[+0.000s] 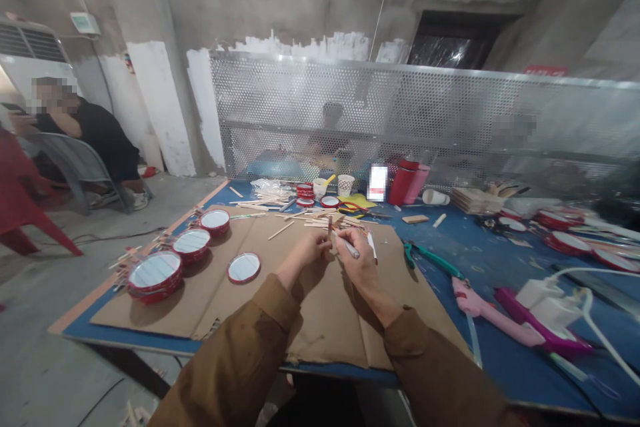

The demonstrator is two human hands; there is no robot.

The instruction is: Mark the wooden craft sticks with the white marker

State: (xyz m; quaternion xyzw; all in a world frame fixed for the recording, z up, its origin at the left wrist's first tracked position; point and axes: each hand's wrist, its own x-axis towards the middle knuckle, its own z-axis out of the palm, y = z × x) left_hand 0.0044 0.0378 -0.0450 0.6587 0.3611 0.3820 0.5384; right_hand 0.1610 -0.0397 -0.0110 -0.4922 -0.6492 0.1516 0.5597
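Above the middle of a cardboard sheet (320,330), my two hands are close together. My left hand (309,255) has its fingers closed on a short wooden stick (330,228) that stands upright. My right hand (361,259) grips a pale pen-like tool (350,248), its tip side close to the stick. Left of my hands a round red-rimmed disc (244,267) with a pale top lies on the cardboard. Further left, three stacks of red-rimmed rounds (155,273) stand in a row. Loose wooden sticks (320,219) lie just beyond my hands.
A pink glue gun (493,317), green-handled pliers (435,259) and a purple power strip (545,327) lie on the blue table (520,380) at right. Bottles (403,181), paper cups (345,185) and a phone (377,182) stand at the back. A person (95,133) sits far left.
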